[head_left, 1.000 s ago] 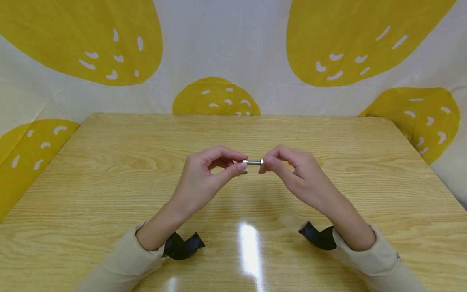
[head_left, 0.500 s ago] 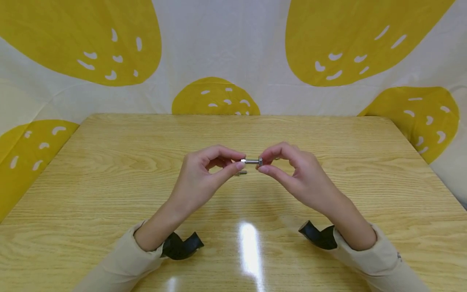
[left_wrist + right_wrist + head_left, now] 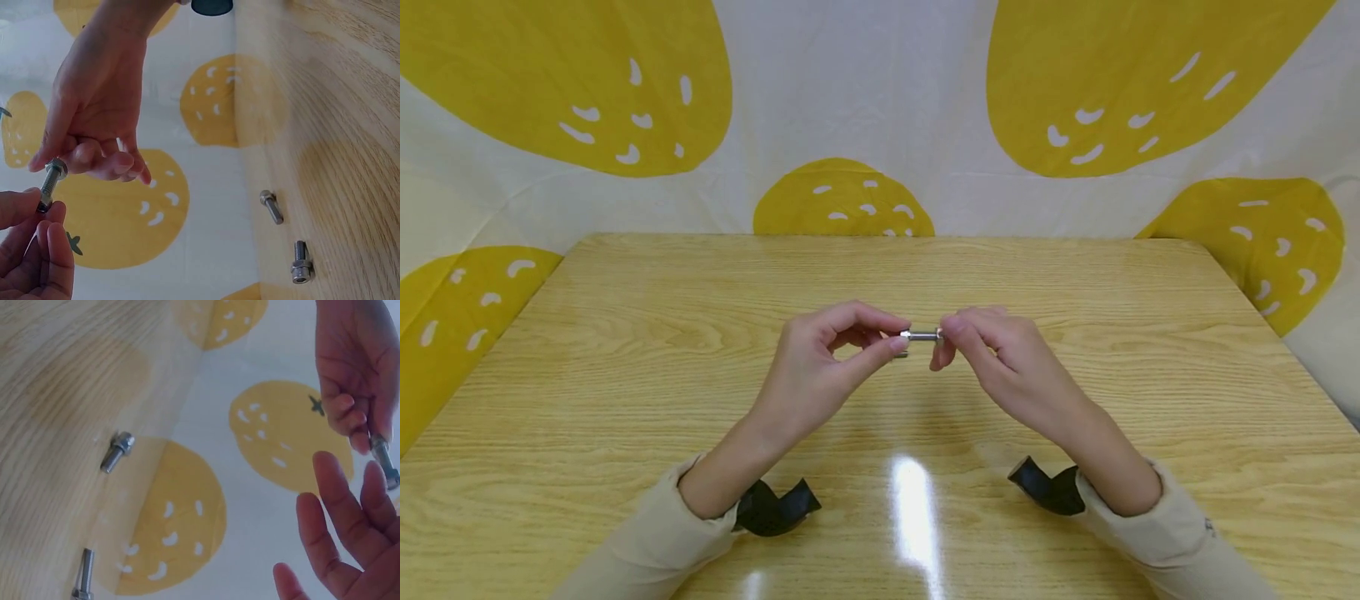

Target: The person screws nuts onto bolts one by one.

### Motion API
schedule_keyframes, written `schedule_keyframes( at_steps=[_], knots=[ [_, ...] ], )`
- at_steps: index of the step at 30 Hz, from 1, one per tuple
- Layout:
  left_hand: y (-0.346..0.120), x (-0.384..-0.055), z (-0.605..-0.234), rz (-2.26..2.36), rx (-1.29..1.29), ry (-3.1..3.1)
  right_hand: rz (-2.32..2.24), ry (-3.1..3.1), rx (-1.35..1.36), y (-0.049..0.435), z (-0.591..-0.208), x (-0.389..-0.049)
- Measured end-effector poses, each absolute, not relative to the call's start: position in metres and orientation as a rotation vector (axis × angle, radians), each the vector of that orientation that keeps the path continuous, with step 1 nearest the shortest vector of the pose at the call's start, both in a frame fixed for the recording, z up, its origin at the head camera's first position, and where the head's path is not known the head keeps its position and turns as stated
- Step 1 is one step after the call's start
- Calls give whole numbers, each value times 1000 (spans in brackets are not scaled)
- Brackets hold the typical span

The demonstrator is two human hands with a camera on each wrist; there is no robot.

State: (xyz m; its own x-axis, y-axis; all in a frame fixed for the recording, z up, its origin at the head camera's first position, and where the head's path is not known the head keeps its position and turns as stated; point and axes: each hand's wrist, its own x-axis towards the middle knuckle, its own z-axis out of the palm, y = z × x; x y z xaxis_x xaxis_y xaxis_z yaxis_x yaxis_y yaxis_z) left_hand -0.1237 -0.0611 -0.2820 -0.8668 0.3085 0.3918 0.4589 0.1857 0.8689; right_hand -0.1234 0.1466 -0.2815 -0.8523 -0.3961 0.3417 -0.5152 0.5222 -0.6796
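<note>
My left hand [image 3: 812, 367] pinches one end of a steel bolt [image 3: 922, 336] between thumb and index finger, holding it level above the table. A nut [image 3: 57, 167] sits on the bolt's other end. There the thumb and index finger of my right hand [image 3: 1018, 358] hold the nut, while the other fingers stay spread in the right wrist view. Two more bolts lie on the table: one [image 3: 116, 452] with a nut near its head, the other [image 3: 85, 575] at that view's lower edge. In the head view, my left fingers partly cover one loose bolt [image 3: 901, 355].
The wooden table [image 3: 625, 375] reaches back to a white cloth [image 3: 857, 92] with yellow fruit shapes. Black wrist mounts [image 3: 778, 507] stick out from both sleeves, and a bright light reflection lies on the table's front.
My right thumb and fingers have opened a little, then closed over the nut again, with the thumb now higher. The right wrist has shifted slightly left; my left hand stays nearly still.
</note>
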Motion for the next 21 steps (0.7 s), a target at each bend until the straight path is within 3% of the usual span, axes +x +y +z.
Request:
schedule_keyframes(
  at_steps=[21],
  knots=[
    [-62,-123,-280,-1780,-759,-2312,1161,-2492,942,152,-281,-123]
  ],
)
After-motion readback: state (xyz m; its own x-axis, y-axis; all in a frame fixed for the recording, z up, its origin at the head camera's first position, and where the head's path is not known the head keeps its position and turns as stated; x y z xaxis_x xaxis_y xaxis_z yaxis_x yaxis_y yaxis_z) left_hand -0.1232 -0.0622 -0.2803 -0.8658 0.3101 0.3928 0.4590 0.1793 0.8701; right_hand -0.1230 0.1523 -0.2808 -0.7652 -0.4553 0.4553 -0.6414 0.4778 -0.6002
